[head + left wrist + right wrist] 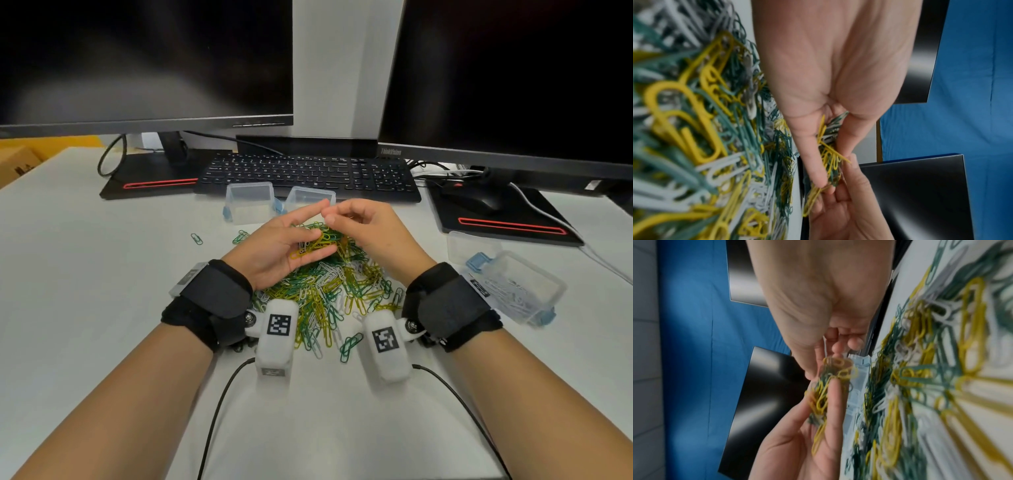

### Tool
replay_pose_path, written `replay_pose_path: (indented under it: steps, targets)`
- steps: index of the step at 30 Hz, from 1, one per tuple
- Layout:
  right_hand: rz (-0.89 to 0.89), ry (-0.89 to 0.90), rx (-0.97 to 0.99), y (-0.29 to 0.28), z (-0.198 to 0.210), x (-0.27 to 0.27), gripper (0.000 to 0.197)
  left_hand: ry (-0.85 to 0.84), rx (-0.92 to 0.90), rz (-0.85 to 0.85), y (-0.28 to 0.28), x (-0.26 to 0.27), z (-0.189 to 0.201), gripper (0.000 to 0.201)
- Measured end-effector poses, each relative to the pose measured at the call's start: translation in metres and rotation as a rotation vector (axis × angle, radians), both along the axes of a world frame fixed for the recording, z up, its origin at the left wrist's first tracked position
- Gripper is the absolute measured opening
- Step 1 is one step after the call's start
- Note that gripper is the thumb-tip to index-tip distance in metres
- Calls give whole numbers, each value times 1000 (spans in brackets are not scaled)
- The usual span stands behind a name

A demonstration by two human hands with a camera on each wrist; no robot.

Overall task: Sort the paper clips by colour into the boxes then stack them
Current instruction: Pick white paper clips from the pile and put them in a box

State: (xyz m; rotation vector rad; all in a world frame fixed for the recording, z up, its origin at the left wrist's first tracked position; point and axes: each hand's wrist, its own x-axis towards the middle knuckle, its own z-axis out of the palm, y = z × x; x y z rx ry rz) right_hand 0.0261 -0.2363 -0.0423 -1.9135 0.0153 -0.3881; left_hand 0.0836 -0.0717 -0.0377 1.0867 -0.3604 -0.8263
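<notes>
A mixed pile of yellow, green and white paper clips (pixel 329 291) lies on the white desk between my wrists. My left hand (pixel 305 236) is raised over the pile's far side, palm turned inward, and holds a tangled clump of mostly yellow clips (pixel 308 245) between thumb and fingers. The same clump (pixel 828 155) shows in the left wrist view. My right hand (pixel 334 216) meets it from the right with fingers curled, thumb and forefinger pinching at the clump's far end (pixel 836 368). Two clear boxes (pixel 250 202) (pixel 310 198) stand behind the hands.
A clear box of white clips (pixel 513 291) with blue latches sits at the right, a clear lid (pixel 472 245) behind it. A black keyboard (pixel 308 174), a mouse (pixel 469 200) and two monitor stands line the back. Stray clips (pixel 196 238) lie left of the pile.
</notes>
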Motion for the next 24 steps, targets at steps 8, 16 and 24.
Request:
replay_pose_path:
  steps: [8,16,24]
  targets:
    - [18,121,18,-17,6,-3,6,81,-36,66,0,6,-1,40]
    - [47,450,-213,-37,10,-12,4,142,-122,125,3,10,-2,48]
    - [115,521,-300,-29,9,-13,21,111,-87,130,0,10,-6,50]
